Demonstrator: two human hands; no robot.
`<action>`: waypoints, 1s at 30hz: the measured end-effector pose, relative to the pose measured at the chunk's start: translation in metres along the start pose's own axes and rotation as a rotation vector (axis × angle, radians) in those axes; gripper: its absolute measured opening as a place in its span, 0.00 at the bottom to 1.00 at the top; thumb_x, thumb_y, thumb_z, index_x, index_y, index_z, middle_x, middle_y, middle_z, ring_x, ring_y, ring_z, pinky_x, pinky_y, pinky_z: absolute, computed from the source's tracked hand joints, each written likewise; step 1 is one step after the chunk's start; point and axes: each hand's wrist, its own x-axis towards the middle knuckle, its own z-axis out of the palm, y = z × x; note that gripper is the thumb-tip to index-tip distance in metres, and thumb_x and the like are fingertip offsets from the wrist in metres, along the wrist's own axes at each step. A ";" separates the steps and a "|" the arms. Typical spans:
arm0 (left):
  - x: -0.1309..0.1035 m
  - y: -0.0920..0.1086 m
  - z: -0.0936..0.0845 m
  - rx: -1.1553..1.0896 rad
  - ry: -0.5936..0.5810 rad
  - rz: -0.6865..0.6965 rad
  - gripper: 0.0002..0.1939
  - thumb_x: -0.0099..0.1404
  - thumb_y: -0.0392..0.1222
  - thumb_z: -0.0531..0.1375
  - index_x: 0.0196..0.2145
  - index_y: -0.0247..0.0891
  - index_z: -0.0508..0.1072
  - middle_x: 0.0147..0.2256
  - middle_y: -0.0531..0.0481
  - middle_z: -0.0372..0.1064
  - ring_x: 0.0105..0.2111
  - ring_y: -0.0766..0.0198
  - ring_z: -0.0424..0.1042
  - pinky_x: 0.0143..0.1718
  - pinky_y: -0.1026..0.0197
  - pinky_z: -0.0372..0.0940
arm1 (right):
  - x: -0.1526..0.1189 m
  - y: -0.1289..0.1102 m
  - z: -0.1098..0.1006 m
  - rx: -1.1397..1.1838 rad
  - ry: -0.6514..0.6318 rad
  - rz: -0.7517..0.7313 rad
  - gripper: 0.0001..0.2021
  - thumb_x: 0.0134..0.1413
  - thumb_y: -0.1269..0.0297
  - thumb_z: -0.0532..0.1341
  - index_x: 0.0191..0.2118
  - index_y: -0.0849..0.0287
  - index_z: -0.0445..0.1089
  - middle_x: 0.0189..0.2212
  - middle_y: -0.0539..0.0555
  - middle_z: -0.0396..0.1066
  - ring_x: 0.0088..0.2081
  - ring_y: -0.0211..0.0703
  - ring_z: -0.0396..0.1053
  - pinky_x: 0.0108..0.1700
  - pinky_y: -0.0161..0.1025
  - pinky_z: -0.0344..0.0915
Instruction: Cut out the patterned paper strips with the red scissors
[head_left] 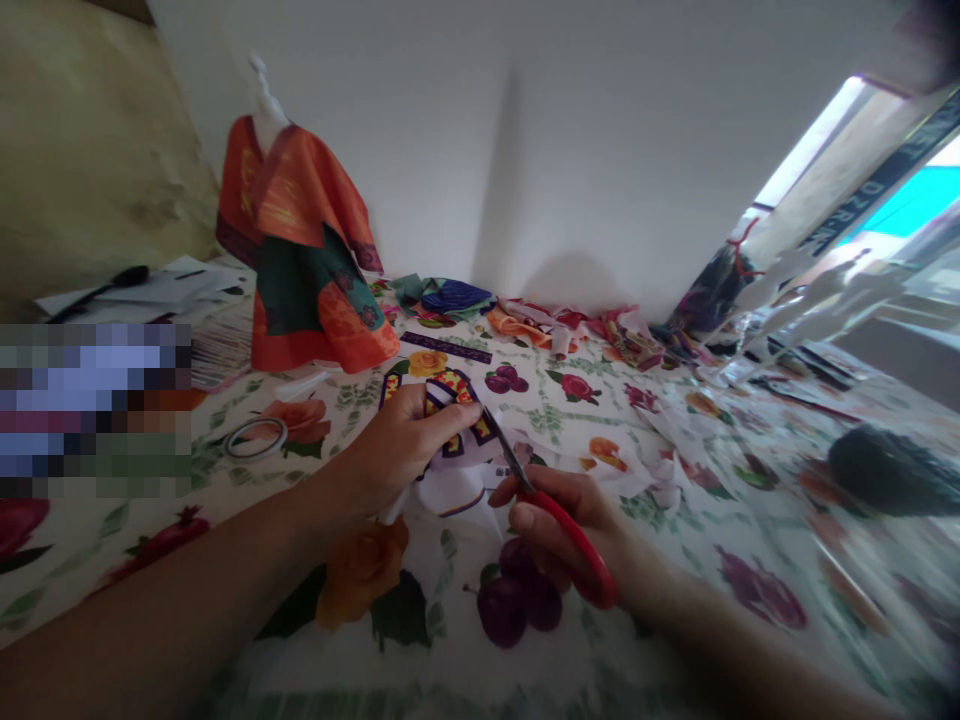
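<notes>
Basically mid-table, the purple-yellow-red patterned flat cutout [452, 385] is pinched in the left hand [397, 435], likely steadying its edge against the blades. Right hand [600, 515] grips red-handled metal scissors [581, 555], blades angled far-left. Far left, orange-green robe [289, 190] stands, seemingly clear of the cutting.

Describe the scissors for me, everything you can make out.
The scissors have a glossy red handle, plastic by its look, and slim, dark metallic blades. The right hand grips them, with the handle slanting down toward the person's right and the blades pointing forward and to the left. The tips are at the edge of the purple, yellow and red patterned piece pinched in the left hand, above the floral tablecloth. Blur hides how far the blades are open and whether they touch the piece.
</notes>
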 end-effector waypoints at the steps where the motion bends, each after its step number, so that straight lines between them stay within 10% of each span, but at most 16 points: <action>1: 0.000 -0.001 0.000 -0.005 -0.005 0.000 0.10 0.57 0.46 0.70 0.26 0.38 0.79 0.25 0.52 0.77 0.28 0.63 0.74 0.29 0.66 0.67 | 0.000 -0.001 0.000 0.000 0.002 0.000 0.18 0.70 0.49 0.68 0.43 0.62 0.73 0.19 0.43 0.63 0.18 0.30 0.59 0.19 0.24 0.55; 30: 0.001 0.000 0.000 -0.048 0.010 -0.034 0.08 0.58 0.44 0.70 0.27 0.38 0.79 0.26 0.51 0.77 0.26 0.63 0.73 0.27 0.65 0.66 | -0.001 -0.004 0.002 -0.029 0.020 0.041 0.22 0.68 0.44 0.68 0.43 0.62 0.72 0.20 0.44 0.64 0.18 0.31 0.59 0.19 0.25 0.56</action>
